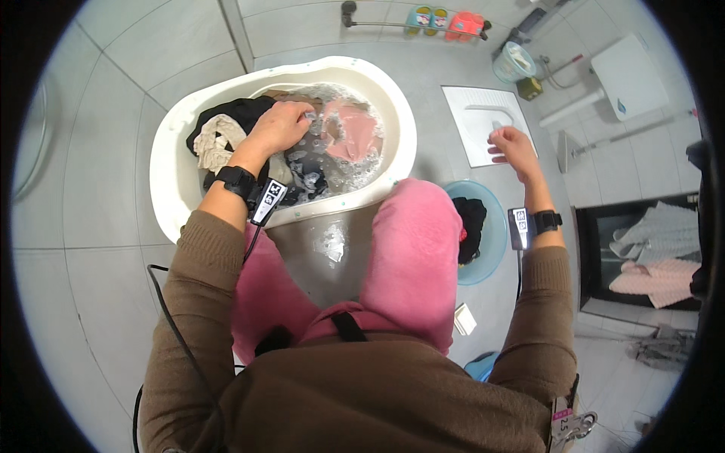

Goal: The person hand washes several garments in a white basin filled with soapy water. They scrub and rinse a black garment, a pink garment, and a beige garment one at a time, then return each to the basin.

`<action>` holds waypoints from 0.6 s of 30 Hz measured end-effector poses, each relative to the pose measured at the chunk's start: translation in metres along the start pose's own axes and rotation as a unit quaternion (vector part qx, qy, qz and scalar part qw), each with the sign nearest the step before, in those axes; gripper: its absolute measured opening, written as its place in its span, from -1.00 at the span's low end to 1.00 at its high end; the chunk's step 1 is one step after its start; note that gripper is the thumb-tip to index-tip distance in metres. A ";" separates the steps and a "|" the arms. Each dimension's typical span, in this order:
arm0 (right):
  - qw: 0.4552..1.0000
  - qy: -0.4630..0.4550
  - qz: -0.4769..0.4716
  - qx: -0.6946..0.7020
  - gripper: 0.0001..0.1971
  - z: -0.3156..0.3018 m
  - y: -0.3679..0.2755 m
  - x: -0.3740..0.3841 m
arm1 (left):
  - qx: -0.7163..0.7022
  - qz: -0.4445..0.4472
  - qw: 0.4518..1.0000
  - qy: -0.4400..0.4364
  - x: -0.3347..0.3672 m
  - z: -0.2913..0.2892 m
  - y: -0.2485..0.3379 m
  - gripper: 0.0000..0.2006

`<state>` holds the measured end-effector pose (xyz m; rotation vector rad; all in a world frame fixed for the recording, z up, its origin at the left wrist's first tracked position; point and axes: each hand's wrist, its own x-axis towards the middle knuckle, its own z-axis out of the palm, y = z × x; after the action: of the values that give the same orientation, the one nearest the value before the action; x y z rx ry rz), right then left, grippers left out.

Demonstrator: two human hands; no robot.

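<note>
My left hand (282, 127) is above the white tub (406, 136), its fingers curled down and close together. Whatever those fingers hold, if anything, is hidden beneath the hand. Around it in sudsy water lie a black garment (234, 115), a cream knitted cloth (217, 140), a pink cloth (352, 132) and dark wet fabric (306, 172). My right hand (514, 151) is raised to the right of the tub, in front of the squat toilet (477, 155). Its fingers are slightly bent and apart, with nothing seen in them.
Right of my knee stands a blue basin (495, 249) holding dark clothing (472, 226). Sandals (464, 26) hang on a wall rail at the back. A small bin (513, 64) stands beyond the toilet. A white box-like object (464, 320) lies on the floor.
</note>
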<state>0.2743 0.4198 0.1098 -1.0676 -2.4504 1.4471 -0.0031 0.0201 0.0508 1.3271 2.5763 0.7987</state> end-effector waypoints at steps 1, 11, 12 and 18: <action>0.999 -0.031 -0.025 -0.020 -0.84 0.011 -0.019 0.010 | 0.006 -0.005 1.000 0.019 0.000 -0.002 -0.003 -0.68; 0.942 -0.152 -0.216 -0.206 -0.78 0.238 -0.075 0.143 | 0.013 -0.134 0.988 -0.072 -0.018 -0.020 -0.035 -0.67; 0.931 -0.128 -0.257 -0.225 -0.76 0.266 -0.061 0.150 | 0.007 -0.159 0.982 -0.102 -0.020 -0.022 -0.040 -0.65; 0.924 -0.173 -0.136 -0.314 -0.39 0.352 0.032 0.150 | 0.005 -0.135 0.988 -0.072 -0.034 -0.021 -0.056 -0.68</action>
<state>0.0323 0.2651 -0.1449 -0.5095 -3.2762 0.8293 -0.0299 -0.0413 0.0364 0.9671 2.5709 0.6192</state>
